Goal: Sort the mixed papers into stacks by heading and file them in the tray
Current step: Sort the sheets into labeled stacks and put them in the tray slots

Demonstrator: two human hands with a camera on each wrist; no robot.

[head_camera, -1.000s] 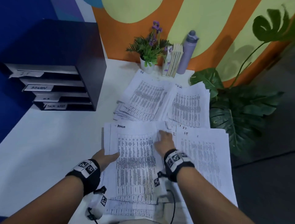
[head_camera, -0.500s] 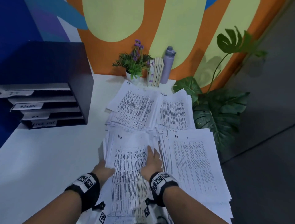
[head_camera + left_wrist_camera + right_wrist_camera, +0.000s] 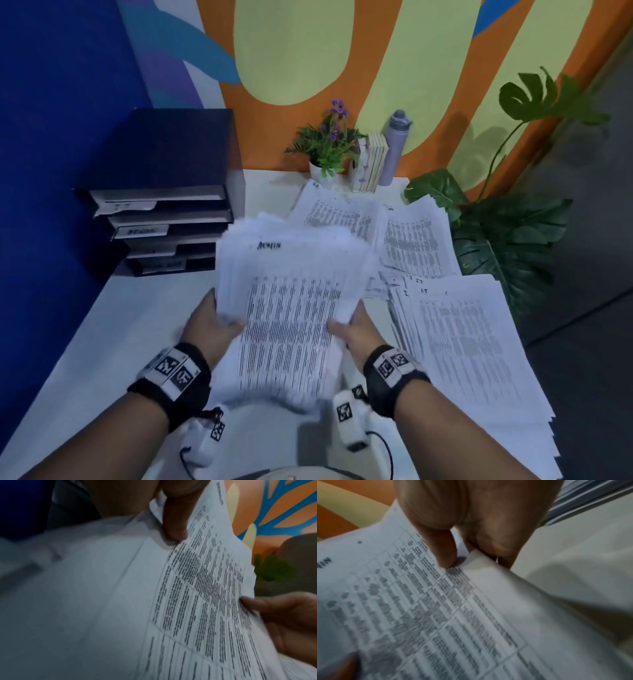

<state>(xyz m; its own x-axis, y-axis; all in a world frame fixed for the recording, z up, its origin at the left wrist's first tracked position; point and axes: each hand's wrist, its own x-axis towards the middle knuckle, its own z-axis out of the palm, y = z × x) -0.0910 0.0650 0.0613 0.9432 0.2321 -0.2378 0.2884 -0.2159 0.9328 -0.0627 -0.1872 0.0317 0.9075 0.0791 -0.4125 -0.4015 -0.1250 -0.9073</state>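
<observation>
Dark blue, the tray (image 3: 164, 192) stands at the far left of the white table (image 3: 102, 342), its four labelled slots facing you. Your left hand (image 3: 209, 325) grips the left edge of the stack of papers headed ADMIN (image 3: 291, 308), thumb on top; your right hand (image 3: 359, 330) grips its right edge the same way, and the stack is off the table, tilted up toward you. Right of it lies the IT stack (image 3: 462, 342), with two more stacks (image 3: 376, 229) beyond, near the potted flowers (image 3: 329, 147) and bottle (image 3: 394, 147).
</observation>
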